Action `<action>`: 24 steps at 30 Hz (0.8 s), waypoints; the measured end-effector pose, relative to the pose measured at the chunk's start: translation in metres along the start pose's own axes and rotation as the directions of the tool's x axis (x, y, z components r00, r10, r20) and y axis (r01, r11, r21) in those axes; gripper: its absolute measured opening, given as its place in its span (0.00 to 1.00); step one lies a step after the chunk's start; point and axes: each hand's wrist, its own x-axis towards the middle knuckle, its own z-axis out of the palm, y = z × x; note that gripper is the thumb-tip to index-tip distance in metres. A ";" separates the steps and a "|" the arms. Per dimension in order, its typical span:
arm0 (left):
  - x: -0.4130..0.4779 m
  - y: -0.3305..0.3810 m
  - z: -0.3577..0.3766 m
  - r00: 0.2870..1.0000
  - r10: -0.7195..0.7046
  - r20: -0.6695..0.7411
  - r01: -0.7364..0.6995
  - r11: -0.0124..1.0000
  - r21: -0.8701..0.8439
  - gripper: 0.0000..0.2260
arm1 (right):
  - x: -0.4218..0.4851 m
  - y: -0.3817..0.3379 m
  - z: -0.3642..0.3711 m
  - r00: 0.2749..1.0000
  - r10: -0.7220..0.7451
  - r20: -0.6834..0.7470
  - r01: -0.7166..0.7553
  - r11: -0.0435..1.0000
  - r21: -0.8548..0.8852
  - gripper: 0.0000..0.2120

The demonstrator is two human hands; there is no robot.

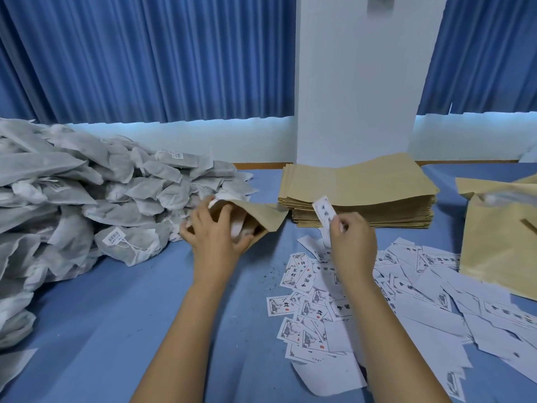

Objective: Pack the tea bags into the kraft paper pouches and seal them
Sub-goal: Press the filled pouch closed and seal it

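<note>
- A person's own view down onto a blue-covered table (116, 315); both bare forearms reach forward from the bottom edge
- The left hand (215, 232) grips the open mouth of a kraft pouch (267, 219), fingers curled round its edge; the pouch lies tilted at the centre of the table, its closed end pointing right
- Packed tea bags (237, 226) show white inside the mouth, right between the left fingers
- The right hand (353, 242) is raised just right of the pouch and apart from it; thumb and forefinger pinch a small printed label (324, 210), which stands up above the knuckles
- A heap of loose tea bags (87, 193) fills the left side; its near edge lies just beyond the left hand
- A stack of flat kraft pouches (363, 190) sits behind the right hand, toward the far table edge
- Scattered labels and blank slips (319, 303) lie under and to the right of the right wrist
- A second pouch (499, 245) lies at the far right, its lower edge over some slips
- Blue curtains (145, 53) and a white pillar (357, 82) stand behind the table
</note>
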 end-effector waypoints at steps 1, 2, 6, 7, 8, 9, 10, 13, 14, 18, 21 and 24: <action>0.001 0.000 0.000 0.999 0.039 0.024 -0.038 0.999 -0.017 0.23 | 0.000 -0.008 -0.004 0.993 -0.088 -0.074 0.100 0.978 0.181 0.08; 0.002 0.001 0.000 0.997 0.077 0.029 -0.076 0.997 -0.032 0.23 | -0.001 -0.017 -0.008 0.971 -0.202 -0.127 0.230 0.935 0.271 0.07; 0.006 0.002 -0.001 0.986 0.169 0.003 -0.166 0.969 -0.183 0.19 | -0.019 -0.037 -0.005 0.861 -0.506 -0.046 0.494 0.812 0.310 0.02; 0.006 0.001 -0.001 0.984 0.180 -0.004 -0.176 0.956 -0.235 0.19 | -0.023 -0.038 -0.002 0.853 -0.521 0.007 0.490 0.806 0.334 0.04; 0.005 0.001 -0.001 0.982 0.188 -0.017 -0.185 0.944 -0.274 0.18 | -0.026 -0.039 0.001 0.850 -0.521 0.073 0.465 0.809 0.359 0.04; 0.005 0.001 -0.002 0.981 0.192 -0.032 -0.193 0.934 -0.301 0.17 | -0.028 -0.039 0.004 0.841 -0.521 0.145 0.442 0.817 0.371 0.04; 0.005 0.002 -0.002 0.979 0.198 -0.041 -0.201 0.924 -0.325 0.17 | -0.029 -0.039 0.006 0.824 -0.524 0.217 0.429 0.826 0.367 0.05; 0.003 0.006 -0.003 0.968 0.246 -0.044 -0.244 0.889 -0.387 0.17 | -0.031 -0.039 0.013 0.772 -0.511 0.378 0.426 0.858 0.288 0.03; 0.003 0.008 -0.004 0.965 0.257 -0.045 -0.253 0.879 -0.405 0.16 | -0.034 -0.040 0.017 0.775 -0.493 0.396 0.429 0.870 0.243 0.03; -0.005 0.024 -0.007 0.969 0.224 -0.102 -0.245 0.846 -0.474 0.15 | -0.040 -0.052 0.030 0.807 -0.410 0.426 0.402 0.909 0.113 0.11; -0.013 0.038 -0.010 0.977 0.176 -0.122 -0.215 0.815 -0.539 0.17 | -0.044 -0.053 0.040 0.754 -0.347 0.557 0.403 0.915 0.025 0.20; -0.016 0.043 -0.012 0.980 0.169 -0.107 -0.199 0.810 -0.552 0.17 | -0.047 -0.049 0.042 0.747 -0.280 0.603 0.474 0.861 -0.187 0.29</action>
